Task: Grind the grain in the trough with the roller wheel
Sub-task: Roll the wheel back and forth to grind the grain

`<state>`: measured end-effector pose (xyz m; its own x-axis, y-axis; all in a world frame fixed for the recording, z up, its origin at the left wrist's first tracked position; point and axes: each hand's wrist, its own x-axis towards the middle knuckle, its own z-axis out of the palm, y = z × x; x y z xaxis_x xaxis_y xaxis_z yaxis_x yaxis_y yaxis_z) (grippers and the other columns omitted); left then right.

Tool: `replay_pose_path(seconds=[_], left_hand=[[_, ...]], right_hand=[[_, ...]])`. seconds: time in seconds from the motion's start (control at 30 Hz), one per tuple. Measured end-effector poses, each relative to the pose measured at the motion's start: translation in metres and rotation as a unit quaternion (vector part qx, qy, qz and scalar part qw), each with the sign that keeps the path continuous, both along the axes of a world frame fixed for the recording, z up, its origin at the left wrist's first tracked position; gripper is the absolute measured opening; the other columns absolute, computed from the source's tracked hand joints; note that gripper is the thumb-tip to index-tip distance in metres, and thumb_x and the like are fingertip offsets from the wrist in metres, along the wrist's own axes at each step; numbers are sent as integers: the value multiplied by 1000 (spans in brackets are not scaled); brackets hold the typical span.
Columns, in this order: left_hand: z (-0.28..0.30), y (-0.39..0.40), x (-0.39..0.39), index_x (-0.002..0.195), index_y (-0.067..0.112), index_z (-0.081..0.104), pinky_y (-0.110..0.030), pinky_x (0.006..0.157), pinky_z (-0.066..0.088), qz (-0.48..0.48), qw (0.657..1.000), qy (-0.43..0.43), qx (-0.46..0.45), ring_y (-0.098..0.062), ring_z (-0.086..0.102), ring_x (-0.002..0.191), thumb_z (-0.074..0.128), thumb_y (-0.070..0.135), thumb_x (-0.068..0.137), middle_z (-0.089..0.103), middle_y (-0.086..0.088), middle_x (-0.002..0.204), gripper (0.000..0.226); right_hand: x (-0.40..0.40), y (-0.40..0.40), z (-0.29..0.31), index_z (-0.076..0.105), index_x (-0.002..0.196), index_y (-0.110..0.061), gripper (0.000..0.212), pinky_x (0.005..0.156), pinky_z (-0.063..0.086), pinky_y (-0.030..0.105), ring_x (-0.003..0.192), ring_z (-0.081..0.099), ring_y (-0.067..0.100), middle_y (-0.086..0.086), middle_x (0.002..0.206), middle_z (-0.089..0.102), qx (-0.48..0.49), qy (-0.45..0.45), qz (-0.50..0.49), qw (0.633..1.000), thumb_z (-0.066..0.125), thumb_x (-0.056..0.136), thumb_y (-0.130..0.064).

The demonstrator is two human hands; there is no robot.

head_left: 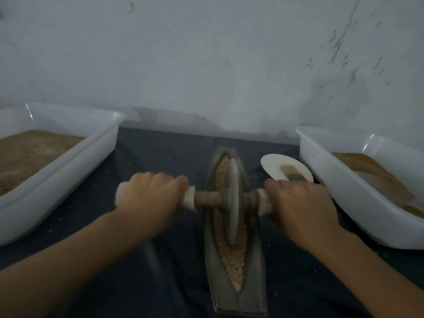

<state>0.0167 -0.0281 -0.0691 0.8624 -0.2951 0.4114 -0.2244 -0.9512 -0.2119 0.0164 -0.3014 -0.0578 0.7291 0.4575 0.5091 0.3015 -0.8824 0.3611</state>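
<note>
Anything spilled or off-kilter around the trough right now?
Small pale specks lie scattered on the dark cloth between the left tub and the trough, perhaps stray grain. The roller wheel sits in the groove.

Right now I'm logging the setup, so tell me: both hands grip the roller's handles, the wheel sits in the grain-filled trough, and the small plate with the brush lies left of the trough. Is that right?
One detail is wrong. The head view shows the small plate with the brush right of the trough, not left. The rest holds: left hand and right hand grip the handles, and the wheel sits in the grain.
</note>
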Motion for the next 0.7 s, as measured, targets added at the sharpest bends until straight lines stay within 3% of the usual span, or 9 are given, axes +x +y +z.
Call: replay_pose_path(seconds=[0.13,0.23,0.37,0.43,0.5,0.57,0.63,0.7], left_hand=[[-10,19,-31,68,34,31,-20,39,30,-93,995,-31,-7,-9,34,35,83,41,50,31,14,50,55],[-13,10,-8,73,30,37,-29,50,41,-21,1000,-9,2,-18,55,53,68,49,73,42,8,57,36],[-3,-9,48,79,29,42,-31,59,34,46,998,-30,-28,-27,63,76,55,46,85,62,2,81,23],[4,-15,66,79,29,42,-32,61,32,52,998,-26,-35,-27,61,78,56,42,85,64,0,87,19],[9,-16,67,80,29,42,-33,61,32,52,998,-14,-28,-25,56,72,57,40,85,63,1,88,20],[9,-13,53,80,29,38,-33,59,31,40,999,-15,-19,-21,52,67,58,40,84,62,4,85,23],[7,-9,27,78,30,34,-31,57,31,22,1000,-22,-2,-19,56,67,60,42,82,58,7,78,29],[5,-6,5,72,30,33,-28,51,26,-15,997,-67,28,-16,52,54,70,44,72,53,9,64,39]], right_hand=[[-22,0,4,50,63,-15,42,46,21,23,39,44,23,3,50,49,-11,-24,37,999,83,39,-5],[8,9,6,53,69,-16,41,47,14,23,42,51,25,1,54,55,-42,-2,-17,999,88,48,-19],[70,13,2,39,82,-24,31,47,12,27,57,52,21,-1,74,62,-26,9,-60,998,69,80,-34],[83,12,1,44,84,-22,27,47,19,27,65,59,23,0,78,64,-3,10,-65,998,68,82,-35],[75,12,0,50,86,-20,23,50,36,29,66,60,25,2,76,63,25,27,-65,997,68,82,-32],[51,8,-2,51,81,-19,24,50,40,30,58,55,23,2,69,59,26,20,-55,998,74,76,-27],[14,4,-4,51,71,-20,38,43,24,23,47,48,20,0,57,54,30,4,-26,999,85,56,-23],[-19,-1,-5,44,63,-24,51,39,15,16,36,36,13,-5,48,46,43,19,-5,999,89,40,-22]])
